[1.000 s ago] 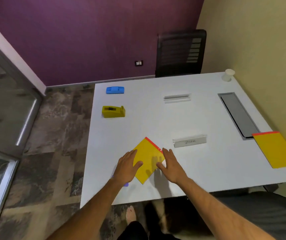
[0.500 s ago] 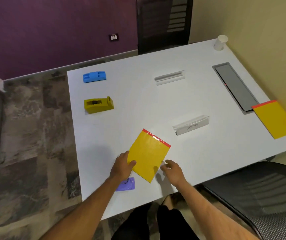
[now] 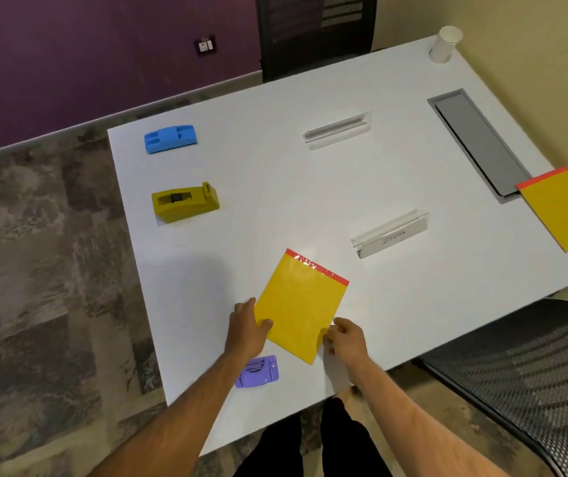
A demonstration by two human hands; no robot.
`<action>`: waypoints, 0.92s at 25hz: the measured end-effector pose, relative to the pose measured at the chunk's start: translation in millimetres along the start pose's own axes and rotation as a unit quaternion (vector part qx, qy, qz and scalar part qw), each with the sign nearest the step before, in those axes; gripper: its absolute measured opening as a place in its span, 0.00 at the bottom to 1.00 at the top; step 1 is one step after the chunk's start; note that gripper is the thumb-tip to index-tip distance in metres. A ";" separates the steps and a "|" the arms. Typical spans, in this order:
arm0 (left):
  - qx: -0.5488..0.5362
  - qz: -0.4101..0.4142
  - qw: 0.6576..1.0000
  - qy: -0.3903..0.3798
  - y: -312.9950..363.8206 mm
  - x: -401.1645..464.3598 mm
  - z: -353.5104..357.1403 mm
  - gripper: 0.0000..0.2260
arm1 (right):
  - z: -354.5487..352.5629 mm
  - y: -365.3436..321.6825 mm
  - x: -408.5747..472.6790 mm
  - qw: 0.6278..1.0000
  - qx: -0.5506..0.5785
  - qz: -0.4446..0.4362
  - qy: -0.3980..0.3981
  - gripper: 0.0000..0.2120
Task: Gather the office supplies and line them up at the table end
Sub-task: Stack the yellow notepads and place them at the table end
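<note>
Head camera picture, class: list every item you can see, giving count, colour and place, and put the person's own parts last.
White rectangular table: 1, white, centre of view.
Yellow packet with red strip: 1, near edge, between both hands.
Second yellow packet with red strip: 1, right edge.
Yellow tape dispenser: 1, left side.
Blue plastic stapler-like block: 1, far left corner.
Purple plastic punch: 1, near edge, beside left wrist.
Clear acrylic name holders: 2, middle; the nearer one holds a written card.
Grey cable tray: 1, set into the right side.
White paper cup: 1, far right corner.
Black mesh chairs: 2, far end, near right.
Left hand: thumb on packet's left edge.
Right hand: grip at packet's right edge.
</note>
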State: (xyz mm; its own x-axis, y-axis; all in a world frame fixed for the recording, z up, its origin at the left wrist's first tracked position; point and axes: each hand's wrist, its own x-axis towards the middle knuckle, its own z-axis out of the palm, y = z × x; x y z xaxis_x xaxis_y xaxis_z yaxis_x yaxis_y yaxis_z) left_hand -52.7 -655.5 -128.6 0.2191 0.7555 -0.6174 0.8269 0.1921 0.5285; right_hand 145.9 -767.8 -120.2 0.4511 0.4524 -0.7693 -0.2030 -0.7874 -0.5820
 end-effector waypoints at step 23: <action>-0.211 -0.009 0.977 0.011 36.4 1.7 -45.9 0.25 | -33.5 -72.6 -38.0 0.982 0.101 -0.133 -0.093 0.12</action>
State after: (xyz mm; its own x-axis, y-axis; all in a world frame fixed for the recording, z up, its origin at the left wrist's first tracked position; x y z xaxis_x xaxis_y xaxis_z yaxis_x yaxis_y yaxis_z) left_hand -46.1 -618.5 -83.7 0.1908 0.7620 -0.6189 0.5426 0.4435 0.7133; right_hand 172.6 -741.8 -39.8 0.3483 0.7145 -0.6067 -0.2759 -0.5405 -0.7948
